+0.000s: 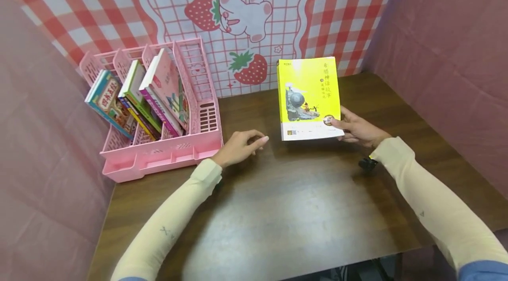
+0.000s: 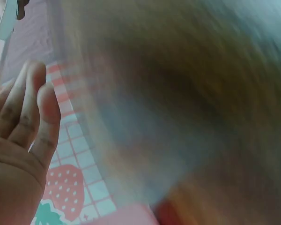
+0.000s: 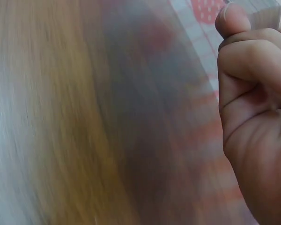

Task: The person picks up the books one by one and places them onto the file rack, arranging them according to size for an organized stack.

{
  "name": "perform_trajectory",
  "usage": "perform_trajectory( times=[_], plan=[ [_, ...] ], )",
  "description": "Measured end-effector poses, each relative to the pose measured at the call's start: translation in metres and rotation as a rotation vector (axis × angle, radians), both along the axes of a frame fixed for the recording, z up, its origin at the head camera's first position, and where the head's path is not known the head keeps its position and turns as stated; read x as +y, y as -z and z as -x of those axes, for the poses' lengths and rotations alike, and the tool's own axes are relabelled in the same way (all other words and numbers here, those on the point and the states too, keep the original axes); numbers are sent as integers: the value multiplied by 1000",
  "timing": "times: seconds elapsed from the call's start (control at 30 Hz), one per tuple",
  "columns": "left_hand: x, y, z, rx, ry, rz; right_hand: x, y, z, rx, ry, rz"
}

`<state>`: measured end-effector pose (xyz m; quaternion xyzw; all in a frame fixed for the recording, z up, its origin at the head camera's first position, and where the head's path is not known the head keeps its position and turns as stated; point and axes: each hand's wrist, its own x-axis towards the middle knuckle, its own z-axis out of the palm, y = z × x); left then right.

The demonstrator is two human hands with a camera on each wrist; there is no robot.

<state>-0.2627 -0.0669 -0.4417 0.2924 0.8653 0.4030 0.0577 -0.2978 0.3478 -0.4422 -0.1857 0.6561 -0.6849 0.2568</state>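
In the head view a yellow book [image 1: 307, 89] with a white lower band faces up, tilted above the table. My right hand [image 1: 359, 129] pinches its lower right corner, thumb on the cover and fingers behind. The right wrist view shows that hand [image 3: 257, 89] with the book's page edges [image 3: 264, 18] at the top. My left hand [image 1: 240, 146] is left of the book and apart from it, holding nothing, its fingers relaxed. In the left wrist view the fingers of the left hand [image 2: 18, 136] are loosely bent, and part of the book [image 2: 0, 47] shows at the upper left.
A pink divided rack [image 1: 162, 153] stands at the table's left, several books [image 1: 166, 87] leaning in its slots; its rightmost slot [image 1: 207, 115] shows bare grating. A strawberry-print cloth [image 1: 289, 12] hangs behind the brown table [image 1: 285, 210]. Pink curtains [image 1: 440, 51] flank both sides.
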Motion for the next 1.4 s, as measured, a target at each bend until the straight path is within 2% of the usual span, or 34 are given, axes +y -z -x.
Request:
perform_trajectory(
  times=[0.1, 0.23, 0.37, 0.5, 0.67, 0.83, 1.0, 1.2, 1.3, 1.4],
  plan=[
    [7, -1, -1, -122, 25, -62, -12, -4, -3, 6, -8, 5],
    [17, -6, 0, -214, 40, -146, -32, -10, -6, 3, -45, 34],
    [27, -13, 0, -281, 38, -237, -49, -14, -8, 28, -89, 27],
    [30, -15, -2, -337, 25, -307, -59, -17, -8, 91, -123, -40],
    [28, -13, -3, -337, 5, -383, -66, -16, -6, 128, -148, -79],
    [27, -12, -6, -285, 6, -425, -70, -10, -6, 110, -143, -123],
    [25, -12, -8, -165, -15, -347, -77, -6, -7, 115, -103, -173],
    [22, -10, -10, -42, -76, -285, -82, 1, -9, 175, -57, -343],
    [20, -9, -11, 27, -101, -270, -85, 4, -11, 159, -49, -392],
    [17, -9, -11, 95, -118, -253, -89, 5, -13, 130, -58, -389]
  ],
)
